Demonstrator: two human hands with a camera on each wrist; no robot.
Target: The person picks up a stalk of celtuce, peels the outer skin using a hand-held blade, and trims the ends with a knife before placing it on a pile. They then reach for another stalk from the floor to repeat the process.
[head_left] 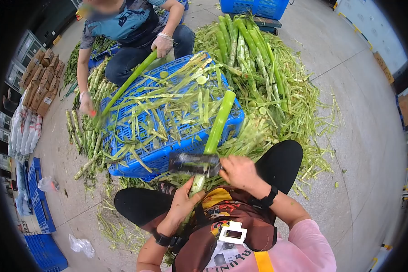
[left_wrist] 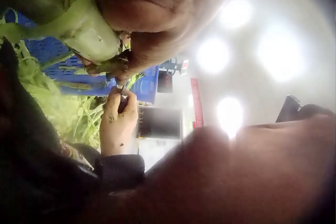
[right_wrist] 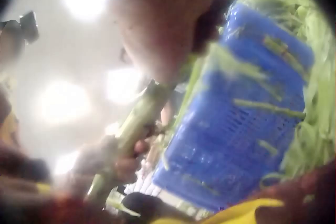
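Note:
My left hand grips the lower end of a long celtuce stalk, fingers curled round it over my lap. The stalk tilts up and away, its top in front of the blue crate; it is pale near my hand and bright green higher up. In my right hand is the handle of a dark, wide-bladed knife, blurred, lying across the stalk just above my left hand. The left wrist view shows the stalk's pale end close up. In the right wrist view, the left hand wraps round the stalk.
An upturned blue crate strewn with peel strips stands before my knees. Unpeeled stalks lie left; peeled stalks lie on a peel heap at right. Opposite, a person holds a long green stalk.

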